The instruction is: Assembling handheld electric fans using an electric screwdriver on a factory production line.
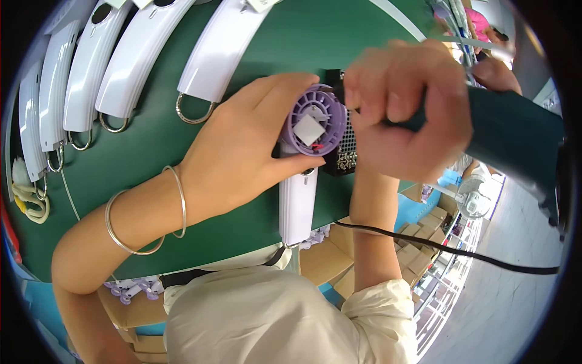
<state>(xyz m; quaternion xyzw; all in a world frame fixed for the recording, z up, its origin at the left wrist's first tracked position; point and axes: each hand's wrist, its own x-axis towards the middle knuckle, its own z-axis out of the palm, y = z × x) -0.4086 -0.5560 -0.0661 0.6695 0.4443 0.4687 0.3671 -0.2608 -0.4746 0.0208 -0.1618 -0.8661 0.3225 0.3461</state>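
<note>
My left hand point(242, 145) is wrapped round the round lilac housing point(289, 141) of a small appliance, thumb below and fingers above. Inside its ribbed ring sit a white square piece point(308, 130) and a bit of red wire. A pale lilac handle point(297, 209) extends from the housing toward me. My right hand point(418, 109), slightly blurred, grips a dark electric screwdriver point(509, 130) held sideways. The tool's narrow end meets the upper right rim of the housing; its tip is hard to make out.
Several white curved handles with metal loops point(142, 67) lie on the green table point(145, 164) at the far left. A black tray of small screws point(347, 161) stands beside the housing. A black cable point(448, 247) crosses at right. Cardboard boxes point(327, 258) stand below the table edge.
</note>
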